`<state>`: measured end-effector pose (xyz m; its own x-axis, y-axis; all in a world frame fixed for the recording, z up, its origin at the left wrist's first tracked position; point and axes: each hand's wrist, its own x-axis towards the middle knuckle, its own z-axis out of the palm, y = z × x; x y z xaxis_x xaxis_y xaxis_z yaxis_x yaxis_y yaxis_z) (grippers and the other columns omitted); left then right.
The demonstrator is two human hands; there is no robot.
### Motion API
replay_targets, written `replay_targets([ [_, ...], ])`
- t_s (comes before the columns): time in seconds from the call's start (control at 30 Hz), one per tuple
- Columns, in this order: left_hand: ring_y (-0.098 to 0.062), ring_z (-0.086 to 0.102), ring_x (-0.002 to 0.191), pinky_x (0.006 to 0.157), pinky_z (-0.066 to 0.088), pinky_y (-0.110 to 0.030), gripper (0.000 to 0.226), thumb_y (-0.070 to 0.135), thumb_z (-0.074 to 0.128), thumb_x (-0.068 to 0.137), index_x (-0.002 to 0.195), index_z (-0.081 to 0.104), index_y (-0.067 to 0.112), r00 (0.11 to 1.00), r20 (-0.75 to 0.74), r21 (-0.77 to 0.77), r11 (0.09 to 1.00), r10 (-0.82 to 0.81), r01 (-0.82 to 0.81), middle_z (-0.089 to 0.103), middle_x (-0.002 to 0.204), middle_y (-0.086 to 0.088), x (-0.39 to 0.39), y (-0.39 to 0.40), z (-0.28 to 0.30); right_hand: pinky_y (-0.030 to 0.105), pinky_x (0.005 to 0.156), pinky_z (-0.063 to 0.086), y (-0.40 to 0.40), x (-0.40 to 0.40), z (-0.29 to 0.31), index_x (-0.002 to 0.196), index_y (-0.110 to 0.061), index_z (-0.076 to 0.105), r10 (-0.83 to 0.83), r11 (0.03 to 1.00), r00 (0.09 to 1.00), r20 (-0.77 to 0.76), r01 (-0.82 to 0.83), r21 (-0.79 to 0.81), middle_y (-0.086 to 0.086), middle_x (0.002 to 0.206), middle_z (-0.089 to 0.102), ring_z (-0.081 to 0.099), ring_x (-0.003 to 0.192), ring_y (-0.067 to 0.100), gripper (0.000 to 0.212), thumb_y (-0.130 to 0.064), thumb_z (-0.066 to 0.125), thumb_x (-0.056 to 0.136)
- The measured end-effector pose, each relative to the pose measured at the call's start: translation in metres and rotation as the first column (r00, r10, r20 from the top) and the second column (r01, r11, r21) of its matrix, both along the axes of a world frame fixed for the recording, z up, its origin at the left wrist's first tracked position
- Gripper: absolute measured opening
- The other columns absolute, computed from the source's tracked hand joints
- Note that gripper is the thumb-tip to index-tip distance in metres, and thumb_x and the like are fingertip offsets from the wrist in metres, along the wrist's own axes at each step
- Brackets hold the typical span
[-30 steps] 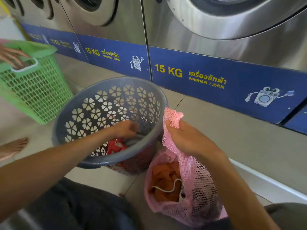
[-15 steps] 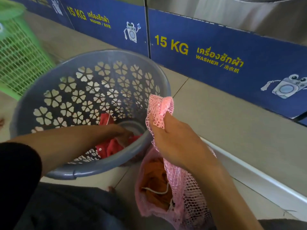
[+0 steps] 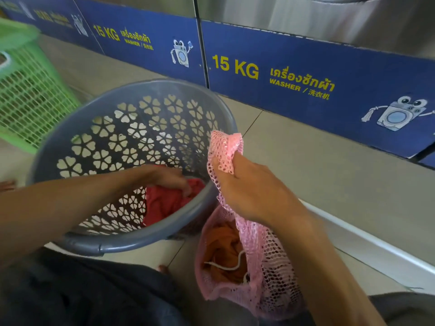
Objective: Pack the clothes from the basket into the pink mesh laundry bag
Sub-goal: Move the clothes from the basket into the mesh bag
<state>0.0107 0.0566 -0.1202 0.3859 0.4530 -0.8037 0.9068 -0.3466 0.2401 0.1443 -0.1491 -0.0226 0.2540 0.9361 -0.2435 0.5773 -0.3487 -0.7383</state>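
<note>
Inside the grey basket (image 3: 98, 245), the left hand (image 3: 169, 178) has its fingers clenched on a red garment (image 3: 164, 203). The right hand (image 3: 249, 191) grips the rim of the pink mesh bag (image 3: 270, 278), holding it open beside the basket; orange cloth (image 3: 223, 250) lies inside.

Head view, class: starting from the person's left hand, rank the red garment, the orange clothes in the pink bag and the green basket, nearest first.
From the left hand:
1. Red garment, under the fingers, inside the grey basket.
2. Orange clothes, lower right, in the pink mesh bag.
3. Green basket, far left.

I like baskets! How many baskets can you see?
2: a grey basket in the middle holding red cloth, and a green basket at the far left, partly cut off.
</note>
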Motion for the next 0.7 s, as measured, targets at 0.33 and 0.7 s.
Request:
replay_targets([
  [0.33,-0.018,0.060,0.045,0.063,0.046,-0.025,0.039,0.023,0.059,0.026,0.061,0.071,0.010,0.653,0.675,-0.125,0.926,0.343,-0.357,0.067,0.054,-0.003,-0.076,-0.049,0.192,0.037,0.103,0.036,-0.021,0.005,0.023,0.150,-0.032,0.028,-0.032,0.999,0.999,0.000,0.032,0.013,0.003,0.150,0.045,0.046,0.132,0.029,0.052,-0.052,0.024,0.102],
  [0.7,-0.019,0.064,0.069,0.073,0.050,-0.031,0.036,0.030,0.071,0.037,0.067,0.070,0.011,0.580,0.813,0.148,0.943,0.056,-0.299,0.070,0.073,0.001,-0.053,-0.129,0.260,0.045,0.083,0.055,-0.062,0.013,0.033,0.118,-0.022,0.063,-0.081,0.996,0.996,0.031,0.080,0.046,0.003,0.111,0.067,0.065,0.097,0.027,0.031,-0.024,0.053,0.088],
])
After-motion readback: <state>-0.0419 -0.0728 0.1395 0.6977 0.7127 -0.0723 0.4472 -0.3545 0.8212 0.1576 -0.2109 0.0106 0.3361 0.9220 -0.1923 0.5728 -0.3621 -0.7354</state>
